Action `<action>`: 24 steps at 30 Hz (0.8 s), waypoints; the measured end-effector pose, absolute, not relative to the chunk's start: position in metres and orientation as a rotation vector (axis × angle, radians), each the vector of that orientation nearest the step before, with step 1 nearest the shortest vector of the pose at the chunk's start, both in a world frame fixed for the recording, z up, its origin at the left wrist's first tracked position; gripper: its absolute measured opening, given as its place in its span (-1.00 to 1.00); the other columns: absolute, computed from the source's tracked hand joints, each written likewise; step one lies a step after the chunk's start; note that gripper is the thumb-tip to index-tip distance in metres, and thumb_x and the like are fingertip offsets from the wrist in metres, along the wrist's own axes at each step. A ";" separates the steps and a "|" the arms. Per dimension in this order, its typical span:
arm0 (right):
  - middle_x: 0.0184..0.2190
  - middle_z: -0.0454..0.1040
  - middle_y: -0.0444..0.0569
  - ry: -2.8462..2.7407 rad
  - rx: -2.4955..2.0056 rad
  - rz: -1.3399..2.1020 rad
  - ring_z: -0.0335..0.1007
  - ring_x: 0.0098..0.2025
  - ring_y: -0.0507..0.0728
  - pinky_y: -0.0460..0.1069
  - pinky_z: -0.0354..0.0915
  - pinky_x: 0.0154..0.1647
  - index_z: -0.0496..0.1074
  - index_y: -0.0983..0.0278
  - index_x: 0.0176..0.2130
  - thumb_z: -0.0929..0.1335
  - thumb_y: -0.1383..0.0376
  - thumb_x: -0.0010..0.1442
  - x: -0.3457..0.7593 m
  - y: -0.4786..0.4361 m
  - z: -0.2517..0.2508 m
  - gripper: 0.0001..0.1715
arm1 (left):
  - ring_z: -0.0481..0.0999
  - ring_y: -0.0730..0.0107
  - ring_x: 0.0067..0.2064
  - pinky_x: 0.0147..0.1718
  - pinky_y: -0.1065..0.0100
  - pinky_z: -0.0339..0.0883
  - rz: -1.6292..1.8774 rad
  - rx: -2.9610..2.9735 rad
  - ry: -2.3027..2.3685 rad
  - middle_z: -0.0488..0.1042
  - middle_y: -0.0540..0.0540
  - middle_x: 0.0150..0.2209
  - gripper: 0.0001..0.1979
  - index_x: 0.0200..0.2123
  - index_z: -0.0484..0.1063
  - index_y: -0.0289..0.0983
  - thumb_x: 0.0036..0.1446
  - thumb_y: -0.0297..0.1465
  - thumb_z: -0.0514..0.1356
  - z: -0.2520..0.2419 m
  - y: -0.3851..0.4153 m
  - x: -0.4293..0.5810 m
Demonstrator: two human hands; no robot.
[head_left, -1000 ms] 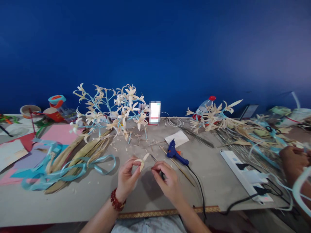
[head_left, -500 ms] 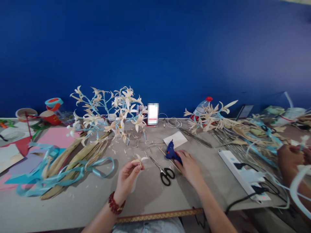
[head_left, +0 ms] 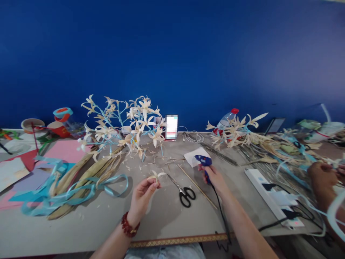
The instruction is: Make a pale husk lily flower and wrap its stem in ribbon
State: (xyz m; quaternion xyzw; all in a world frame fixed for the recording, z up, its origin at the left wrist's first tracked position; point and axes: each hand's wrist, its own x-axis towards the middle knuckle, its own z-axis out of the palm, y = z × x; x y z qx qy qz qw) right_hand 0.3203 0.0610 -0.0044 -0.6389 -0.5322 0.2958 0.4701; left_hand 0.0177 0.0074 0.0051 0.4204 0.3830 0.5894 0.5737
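Observation:
My left hand (head_left: 147, 190) pinches a small pale flower (head_left: 156, 176) by its base, its petals pointing up and outward. In my right hand (head_left: 214, 177) is a blue hot glue gun (head_left: 203, 160), gripped by the handle, its nozzle pointing left above a white paper sheet (head_left: 190, 157). A black cord (head_left: 221, 212) runs down from the gun towards the table edge. Black-handled scissors (head_left: 185, 196) lie between my hands with the blades towards the flower. Right of them rests a thin stick (head_left: 196, 186).
Pale flowers on blue stems (head_left: 121, 122) stand at the back left, with more flowers (head_left: 237, 131) at the back right. Blue ribbon (head_left: 81, 192) and dried husks (head_left: 72, 201) lie left. A power strip (head_left: 272, 198) lies right, near another person's hand (head_left: 320, 176).
My right hand has lifted the glue gun off the table and turned it, nozzle now leftward over the paper. The stick it covered shows fully. My left hand keeps the flower in place.

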 end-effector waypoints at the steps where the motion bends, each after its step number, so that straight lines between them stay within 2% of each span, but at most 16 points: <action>1: -0.54 0.48 0.02 -1.259 -1.536 0.772 0.24 -0.70 0.00 -0.05 0.15 -0.67 0.48 0.37 -0.38 0.24 0.15 0.16 0.320 0.061 -0.003 -0.62 | 0.44 0.41 -0.35 -0.28 0.39 0.33 1.381 0.976 0.894 0.50 -0.03 -0.44 -0.87 -0.41 0.54 -0.27 0.06 -0.33 0.32 0.005 0.007 0.018; 3: -0.45 0.51 0.08 -1.188 -1.475 0.851 0.23 -0.70 -0.02 -0.06 0.15 -0.69 0.45 0.39 -0.32 0.20 0.12 0.20 0.317 0.056 0.001 -0.58 | 0.44 0.41 -0.36 -0.28 0.39 0.33 1.376 0.962 0.892 0.50 -0.03 -0.45 -0.87 -0.42 0.53 -0.27 0.06 -0.33 0.32 0.006 0.007 0.018; 5: -0.43 0.51 0.05 -1.135 -1.422 0.889 0.22 -0.69 -0.02 -0.07 0.16 -0.70 0.43 0.36 -0.29 0.23 0.12 0.18 0.309 0.046 0.006 -0.63 | 0.44 0.42 -0.37 -0.29 0.39 0.33 1.368 0.956 0.896 0.49 -0.03 -0.45 -0.86 -0.43 0.53 -0.28 0.05 -0.32 0.33 0.007 0.007 0.019; 9: -0.61 0.43 -0.12 -1.231 -1.185 1.042 0.22 -0.70 0.00 -0.07 0.21 -0.65 0.43 0.30 -0.24 0.26 0.15 0.20 0.279 0.009 0.015 -0.71 | 0.43 0.42 -0.38 -0.30 0.40 0.32 1.353 0.953 0.889 0.48 -0.03 -0.46 -0.84 -0.44 0.51 -0.29 0.05 -0.31 0.32 0.007 0.009 0.019; 11: -0.49 0.52 -0.04 -1.407 -1.071 1.028 0.32 -0.65 0.04 -0.02 0.33 -0.55 0.45 0.29 -0.25 0.27 0.14 0.19 0.262 -0.011 0.018 -0.70 | 0.43 0.43 -0.37 -0.28 0.40 0.31 1.342 0.948 0.873 0.48 -0.02 -0.46 -0.86 -0.42 0.50 -0.29 0.08 -0.33 0.30 0.006 0.009 0.018; 13: -0.39 0.57 -0.02 -1.562 -1.067 0.870 0.40 -0.61 0.07 0.02 0.40 -0.46 0.44 0.24 -0.16 0.31 0.23 0.16 0.247 -0.026 0.022 -0.75 | 0.42 0.44 -0.36 -0.27 0.41 0.30 1.333 0.951 0.861 0.48 -0.01 -0.45 -0.88 -0.40 0.49 -0.28 0.11 -0.35 0.28 0.004 0.009 0.017; 15: -0.31 0.59 0.00 -1.728 -1.055 0.583 0.52 -0.42 0.16 0.04 0.43 -0.33 0.42 0.20 -0.10 0.36 0.31 0.06 0.234 -0.034 0.026 -0.66 | 0.42 0.45 -0.35 -0.25 0.42 0.29 1.330 0.962 0.861 0.47 -0.01 -0.44 -0.90 -0.39 0.49 -0.27 0.13 -0.36 0.27 0.002 0.008 0.017; 17: -0.28 0.58 0.02 -1.869 -1.039 0.400 0.54 -0.29 0.22 0.03 0.43 -0.28 0.42 0.19 -0.12 0.36 0.35 0.01 0.225 -0.036 0.033 -0.63 | 0.41 0.45 -0.35 -0.26 0.43 0.28 1.325 0.975 0.860 0.47 0.00 -0.45 -0.90 -0.40 0.49 -0.27 0.13 -0.37 0.27 0.001 0.006 0.016; 24: -0.38 0.53 0.00 -1.982 -1.050 0.307 0.50 -0.37 0.18 0.00 0.40 -0.37 0.38 0.20 -0.19 0.29 0.36 0.03 0.213 -0.030 0.042 -0.73 | 0.40 0.46 -0.35 -0.27 0.45 0.28 1.329 0.986 0.844 0.46 0.00 -0.44 -0.90 -0.39 0.50 -0.27 0.15 -0.38 0.26 0.005 0.005 0.015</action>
